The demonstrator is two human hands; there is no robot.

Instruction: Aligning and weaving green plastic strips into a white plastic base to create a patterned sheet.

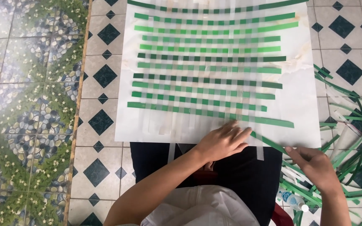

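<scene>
From above, the left hand (223,142) lies flat, fingers spread, pressing the white strips at the near edge of the woven mat (208,67). The right hand (313,165) pinches a green strip (269,143) that slants under the mat's near corner, beside a pile of loose strips (348,142) on the tiled floor (101,121).

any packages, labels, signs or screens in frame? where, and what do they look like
Small bottle: lies on the tiled floor at lower right, below the right hand, among loose green strips; clear body, white cap, a blue and white label around it, too small to make out.
No signs or screens in view.
</scene>
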